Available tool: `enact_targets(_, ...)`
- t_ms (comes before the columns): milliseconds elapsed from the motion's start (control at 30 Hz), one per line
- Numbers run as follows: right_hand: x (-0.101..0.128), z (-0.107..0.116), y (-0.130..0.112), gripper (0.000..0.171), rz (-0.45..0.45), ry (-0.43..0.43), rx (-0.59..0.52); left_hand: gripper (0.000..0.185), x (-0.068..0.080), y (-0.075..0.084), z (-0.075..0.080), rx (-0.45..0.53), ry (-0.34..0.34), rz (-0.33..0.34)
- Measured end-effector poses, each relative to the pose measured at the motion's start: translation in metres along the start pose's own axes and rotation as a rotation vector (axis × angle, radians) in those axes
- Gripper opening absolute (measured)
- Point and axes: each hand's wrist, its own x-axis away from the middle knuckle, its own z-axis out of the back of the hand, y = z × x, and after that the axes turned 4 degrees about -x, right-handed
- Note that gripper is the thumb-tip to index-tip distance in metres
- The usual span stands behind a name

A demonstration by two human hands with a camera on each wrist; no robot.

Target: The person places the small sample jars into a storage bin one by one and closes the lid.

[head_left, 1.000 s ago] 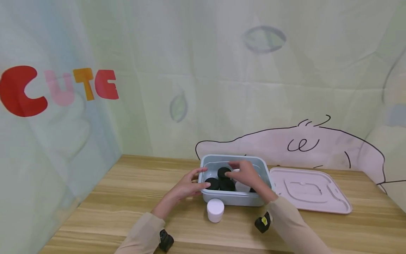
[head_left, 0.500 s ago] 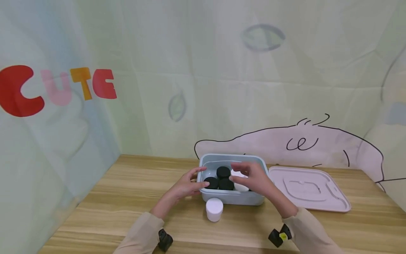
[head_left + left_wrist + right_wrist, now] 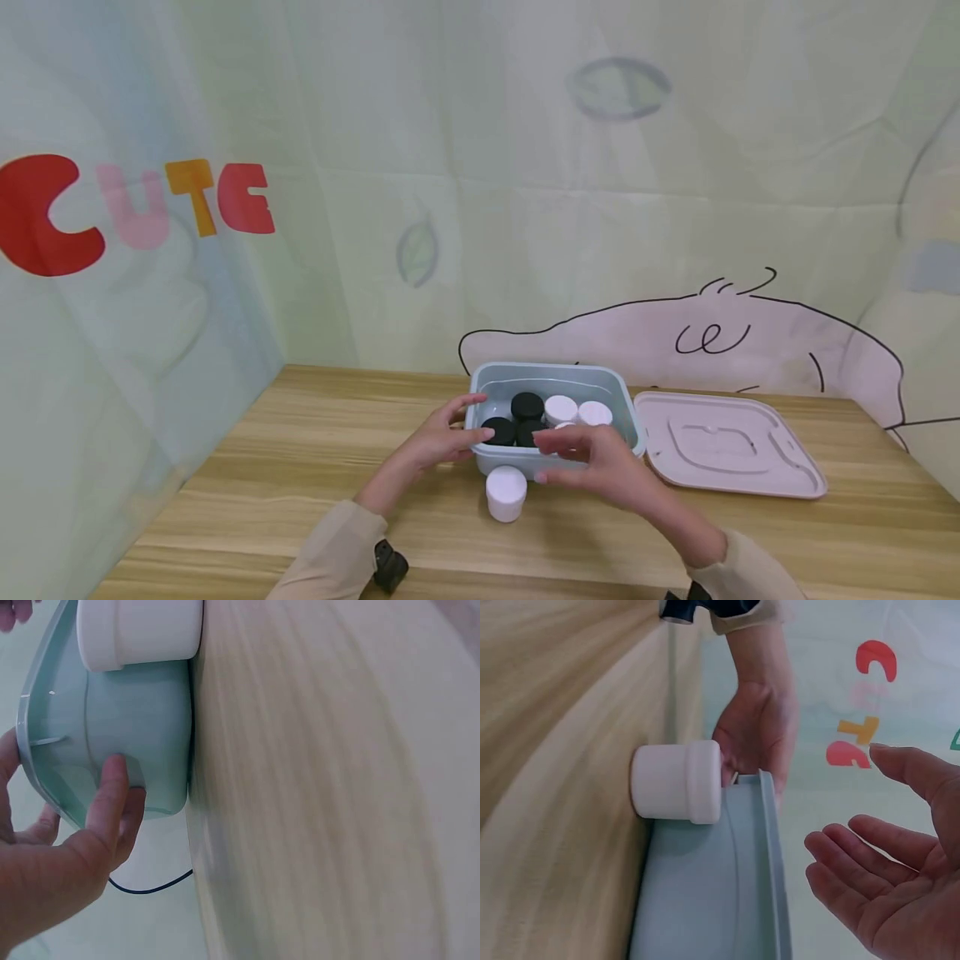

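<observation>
A pale blue plastic box [image 3: 585, 377] stands on the table, and my left hand [image 3: 438, 435] grips its left end, thumb over the rim and fingers against the outer wall [image 3: 142, 712]. Inside lie several round jars: black-lidded ones [image 3: 527, 406] on the left, white ones [image 3: 595, 414] on the right. My right hand [image 3: 607, 467] is over the front rim with its fingers spread and nothing in them; part of the jars is hidden behind it. In front of the box a white jar [image 3: 506, 493] stands upright; the right wrist view shows this jar [image 3: 675, 782] beside the box wall.
A pale pink lid [image 3: 731, 446] lies flat to the right, close against the box. Behind the wooden table [image 3: 337, 450] hangs a printed curtain [image 3: 360, 208], which also covers the left side.
My right hand has come away from the jars in the box, back toward me over the front rim, uncovering the white jars. My left hand keeps its grip.
</observation>
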Motion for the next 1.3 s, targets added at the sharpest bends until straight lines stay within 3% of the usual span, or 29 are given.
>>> enact_targets(200,0.008,-0.008,0.008,0.048,-0.011,-0.08,0.051,0.059,0.0,0.0,0.0,0.008,-0.002,-0.005)
enact_targets(533,0.008,-0.019,0.027,0.053,0.044,-0.161,0.173,0.059,-0.001,-0.002,0.001,0.01,-0.006,-0.009)
enact_targets(967,-0.005,-0.03,0.038,0.055,0.015,-0.209,0.193,0.058,0.0,-0.001,0.0,0.005,-0.002,-0.015)
enact_targets(1300,-0.014,-0.046,0.04,0.048,0.039,-0.18,0.205,0.058,-0.001,-0.001,0.0,0.002,-0.001,-0.015)
